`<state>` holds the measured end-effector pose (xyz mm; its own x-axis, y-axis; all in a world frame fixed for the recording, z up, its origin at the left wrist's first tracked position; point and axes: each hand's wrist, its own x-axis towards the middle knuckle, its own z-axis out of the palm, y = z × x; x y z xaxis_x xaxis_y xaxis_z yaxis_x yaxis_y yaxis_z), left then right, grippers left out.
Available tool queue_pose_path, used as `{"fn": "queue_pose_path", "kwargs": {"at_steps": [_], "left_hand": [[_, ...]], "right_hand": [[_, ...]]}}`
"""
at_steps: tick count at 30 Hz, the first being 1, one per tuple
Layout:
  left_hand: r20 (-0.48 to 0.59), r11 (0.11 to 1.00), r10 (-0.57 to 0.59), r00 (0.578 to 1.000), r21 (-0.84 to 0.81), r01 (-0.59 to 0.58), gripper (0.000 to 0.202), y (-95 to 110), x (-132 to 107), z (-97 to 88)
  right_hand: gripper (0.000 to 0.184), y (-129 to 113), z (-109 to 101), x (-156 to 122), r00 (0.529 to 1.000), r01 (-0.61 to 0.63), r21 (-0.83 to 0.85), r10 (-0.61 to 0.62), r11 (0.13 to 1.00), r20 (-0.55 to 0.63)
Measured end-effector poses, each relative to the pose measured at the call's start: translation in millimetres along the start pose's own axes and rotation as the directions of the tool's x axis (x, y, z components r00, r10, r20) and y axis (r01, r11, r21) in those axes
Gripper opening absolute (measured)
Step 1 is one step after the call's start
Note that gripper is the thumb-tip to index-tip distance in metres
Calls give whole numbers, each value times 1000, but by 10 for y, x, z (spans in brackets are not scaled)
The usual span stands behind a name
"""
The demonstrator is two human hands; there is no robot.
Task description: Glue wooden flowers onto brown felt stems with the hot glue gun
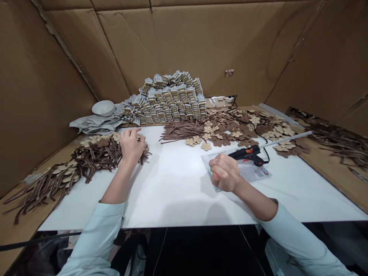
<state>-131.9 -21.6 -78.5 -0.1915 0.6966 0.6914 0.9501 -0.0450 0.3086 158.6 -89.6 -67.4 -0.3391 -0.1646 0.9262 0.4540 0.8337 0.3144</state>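
Note:
My left hand (132, 145) is over the right end of a heap of flower pieces with brown ribbon strips (96, 155). Its fingers are bent but apart, and nothing shows held in them. My right hand (224, 172) is closed into a fist above a printed plastic sheet (260, 173). Whatever it may hold is hidden by the fingers. Just beyond that fist, a black glue gun (247, 153) lies on its side, a long whitish glue stick (287, 138) sticking out of its back.
Stacked small grey-and-gold pieces (172, 101) stand against the cardboard wall (195, 42). Before them lie a bundle of brown strips (182, 129) and many beige and brown flower cutouts (230, 128). A white bowl (103, 108) sits back left; more strips (336, 140) lie right. A black cord (260, 134) crosses the cutouts.

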Motion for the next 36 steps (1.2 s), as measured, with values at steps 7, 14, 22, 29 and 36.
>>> {"fn": "queue_pose_path", "kwargs": {"at_steps": [7,14,22,29,36], "left_hand": [[19,998,19,1000,56,-20,31,-6,-2,0],[28,1000,-8,1000,27,8,29,-8,-11,20],[60,999,-16,998,33,15,30,6,-12,3],[46,999,-19,999,40,17,30,-1,-17,16],[68,993,42,997,111,-49,31,61,-36,12]], "right_hand": [[14,14,-12,-6,1000,7,-16,-6,1000,23],[13,18,-4,-8,1000,-8,1,8,1000,24],[14,16,-6,-12,999,-29,-1,29,1000,42],[13,15,-1,-7,998,-34,0,34,999,49],[11,47,2,20,992,-114,-4,114,993,51]]}}
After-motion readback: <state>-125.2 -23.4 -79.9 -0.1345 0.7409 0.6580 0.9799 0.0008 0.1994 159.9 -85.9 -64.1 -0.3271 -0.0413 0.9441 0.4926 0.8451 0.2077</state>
